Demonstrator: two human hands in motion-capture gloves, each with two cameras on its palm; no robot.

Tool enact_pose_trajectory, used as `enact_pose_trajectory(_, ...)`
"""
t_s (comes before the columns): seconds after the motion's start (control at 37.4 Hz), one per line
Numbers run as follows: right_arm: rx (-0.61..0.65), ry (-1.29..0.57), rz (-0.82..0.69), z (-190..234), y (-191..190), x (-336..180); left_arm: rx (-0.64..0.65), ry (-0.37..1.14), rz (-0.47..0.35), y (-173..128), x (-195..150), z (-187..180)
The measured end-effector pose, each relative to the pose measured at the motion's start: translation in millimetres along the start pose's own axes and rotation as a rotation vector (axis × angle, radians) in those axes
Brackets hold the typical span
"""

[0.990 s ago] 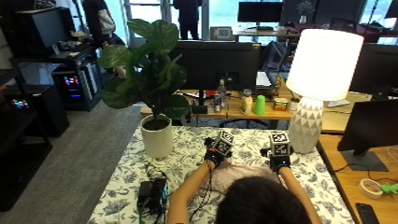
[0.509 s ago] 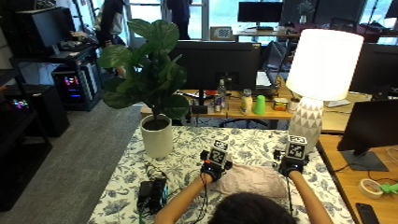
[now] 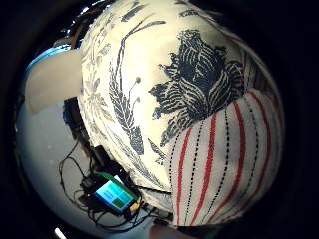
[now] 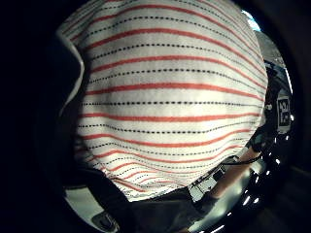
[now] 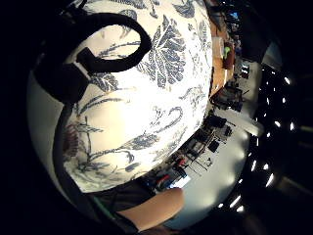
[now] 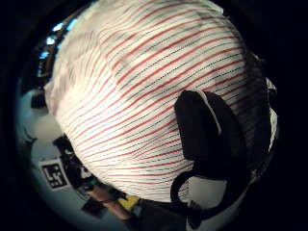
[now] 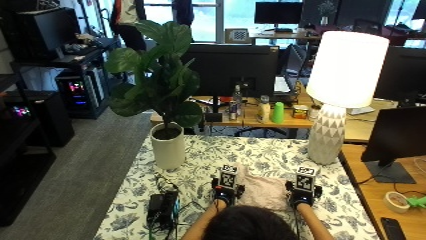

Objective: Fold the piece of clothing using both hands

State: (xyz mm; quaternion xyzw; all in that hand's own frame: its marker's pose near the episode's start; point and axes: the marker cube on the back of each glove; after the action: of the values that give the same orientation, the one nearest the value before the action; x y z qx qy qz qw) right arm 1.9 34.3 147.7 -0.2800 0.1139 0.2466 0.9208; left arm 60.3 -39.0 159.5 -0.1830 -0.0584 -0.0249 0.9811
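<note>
Showing stripes up close, palm views; outside view: pale garment.

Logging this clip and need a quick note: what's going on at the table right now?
A person is folding a striped garment on the floral tablecloth. The left hand is at the garment's left edge and the right hand at its right edge, both low on the table. The cloth lies bunched between them. A potted plant and a lamp stand farther back.

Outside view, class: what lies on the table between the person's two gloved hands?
The striped piece of clothing lies on the floral tablecloth between the left hand and right hand, as the outside view shows.
</note>
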Motion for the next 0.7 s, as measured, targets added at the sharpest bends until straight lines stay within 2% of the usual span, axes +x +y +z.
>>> enact_pose_trajectory(0.19, 0.056, -0.031, -0.020, -3, 2, -5, -0.035, 0.045, -0.001, 3, 1, 1)
enact_pose_trajectory(0.32, 0.095, -0.039, -0.091, -13, -4, -10, 0.027, 0.071, 0.030, -4, 1, -1)
enact_pose_trajectory(0.43, 0.054, -0.047, -0.091, -21, -6, -10, -0.059, 0.057, 0.006, 2, -1, 2)
enact_pose_trajectory(0.48, 0.034, -0.063, -0.096, -27, -7, -10, -0.056, 0.067, 0.010, 2, -3, 1)
enact_pose_trajectory(0.62, -0.015, -0.115, -0.143, -55, 0, -14, 0.005, 0.257, 0.113, -4, -4, -17)
enact_pose_trajectory(0.7, 0.026, -0.150, -0.121, -75, -15, -20, -0.080, 0.329, 0.130, 4, -17, -32)
